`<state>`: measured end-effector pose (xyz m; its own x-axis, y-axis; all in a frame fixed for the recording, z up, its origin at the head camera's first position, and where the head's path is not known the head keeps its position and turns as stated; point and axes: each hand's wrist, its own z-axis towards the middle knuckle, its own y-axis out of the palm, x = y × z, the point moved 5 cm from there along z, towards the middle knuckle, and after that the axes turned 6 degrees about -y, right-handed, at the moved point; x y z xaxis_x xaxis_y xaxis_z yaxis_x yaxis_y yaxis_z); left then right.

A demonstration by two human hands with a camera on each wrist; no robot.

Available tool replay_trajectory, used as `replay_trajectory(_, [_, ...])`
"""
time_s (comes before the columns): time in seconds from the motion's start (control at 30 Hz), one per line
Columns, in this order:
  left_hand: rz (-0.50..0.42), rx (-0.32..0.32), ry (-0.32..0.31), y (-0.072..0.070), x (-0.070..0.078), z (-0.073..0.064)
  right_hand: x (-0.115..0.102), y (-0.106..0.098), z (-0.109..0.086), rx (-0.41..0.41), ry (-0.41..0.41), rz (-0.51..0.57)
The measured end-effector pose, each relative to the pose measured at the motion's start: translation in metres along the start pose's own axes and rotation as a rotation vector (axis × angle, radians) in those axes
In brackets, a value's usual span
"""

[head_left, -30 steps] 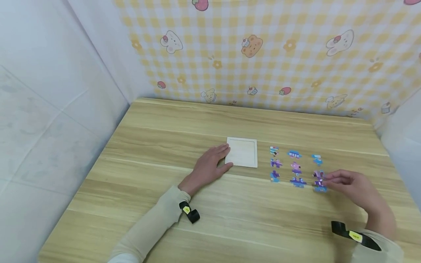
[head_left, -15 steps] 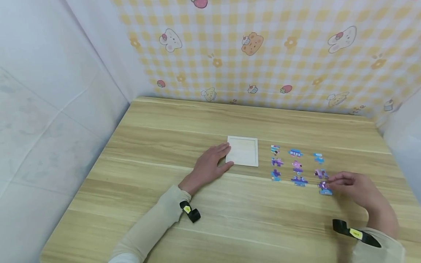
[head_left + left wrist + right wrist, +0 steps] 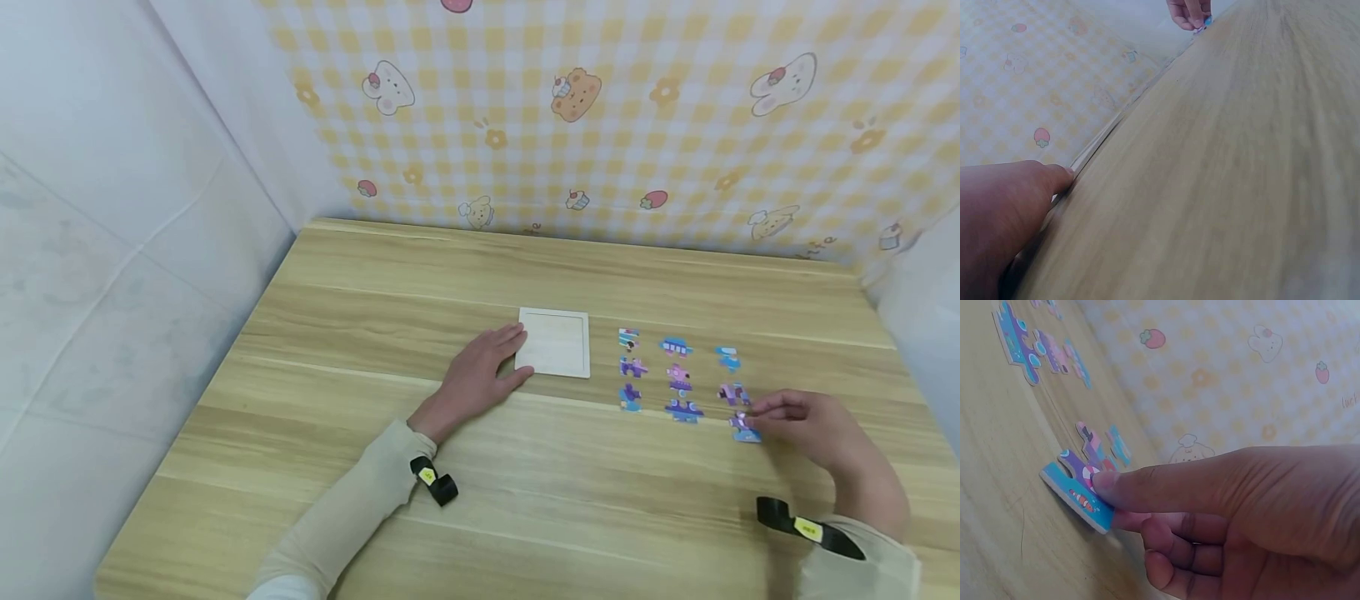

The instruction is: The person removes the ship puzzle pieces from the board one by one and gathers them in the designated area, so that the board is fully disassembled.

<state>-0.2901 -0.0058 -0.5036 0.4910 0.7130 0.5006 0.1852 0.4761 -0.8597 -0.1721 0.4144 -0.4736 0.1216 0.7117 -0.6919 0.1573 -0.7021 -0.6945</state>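
My left hand [image 3: 477, 373] lies on the table with its fingers and thumb touching the left edge of a square, pale puzzle tray [image 3: 555, 343]. At the right, my right hand [image 3: 817, 429] pinches a blue and purple jigsaw piece [image 3: 1082, 490] that bears an orange clownfish. In the right wrist view the thumb is on its printed face, and the piece is tilted with its near edge raised over a shadow. Just behind it lies a purple and pink piece [image 3: 733, 393]. Farther back is a light blue piece [image 3: 727, 358].
Several more jigsaw pieces lie apart in two columns between the tray and the right hand, among them a purple and blue one [image 3: 684, 410] and a blue one with windows [image 3: 676, 346]. A yellow checked cloth [image 3: 495, 108] hangs behind the wooden table [image 3: 375, 283].
My right hand has shifted slightly to the right with the clownfish piece, widening its gap from the neighbouring piece. The left hand stays at the tray, and the head view has tilted a little.
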Motion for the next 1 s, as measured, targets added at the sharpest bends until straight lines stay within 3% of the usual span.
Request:
replay_trajectory(0.7, [-0.01,-0.02,-0.012,-0.0024,0.0016,0.0002,-0.0049,-0.0025,0.0077,-0.044,0.089,-0.124])
replay_trajectory(1.0, [-0.001,-0.026,-0.013,-0.0013,0.0011,0.0004,-0.006,-0.0022,0.0094,-0.031,0.084,-0.164])
